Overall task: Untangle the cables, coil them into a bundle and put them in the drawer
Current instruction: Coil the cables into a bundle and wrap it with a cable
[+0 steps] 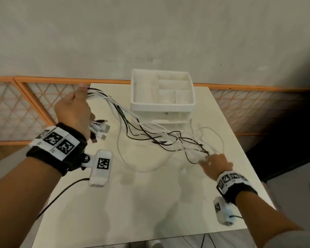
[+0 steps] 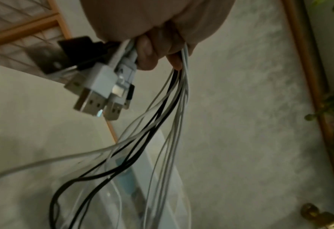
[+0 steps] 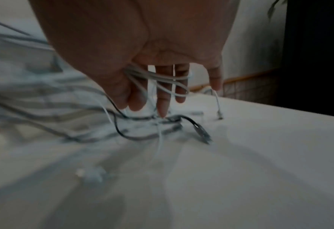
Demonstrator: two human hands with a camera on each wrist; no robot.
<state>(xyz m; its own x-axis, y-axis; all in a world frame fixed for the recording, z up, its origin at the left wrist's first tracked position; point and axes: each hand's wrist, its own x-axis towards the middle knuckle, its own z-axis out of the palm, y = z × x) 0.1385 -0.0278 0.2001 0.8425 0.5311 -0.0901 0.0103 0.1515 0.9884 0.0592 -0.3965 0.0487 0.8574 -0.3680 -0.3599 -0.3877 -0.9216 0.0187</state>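
Observation:
My left hand (image 1: 75,108) is raised at the table's far left and grips a bunch of black and white cables (image 1: 125,113) near their ends. Their USB plugs (image 1: 100,129) stick out below the fist, and the left wrist view shows the plugs (image 2: 97,91) beside the curled fingers (image 2: 148,52). The strands run right into a loose tangle (image 1: 170,140) on the table in front of the white drawer unit (image 1: 162,108). My right hand (image 1: 213,163) reaches into the tangle's right end with straight, spread fingers (image 3: 162,106). White loops (image 3: 166,77) lie across them.
The white table (image 1: 132,203) carries the drawer unit at its far edge; the unit's top tray (image 1: 132,90) has several compartments. Orange-framed lattice panels (image 1: 25,104) stand behind and to both sides. One white cable loop (image 1: 132,163) sags toward me.

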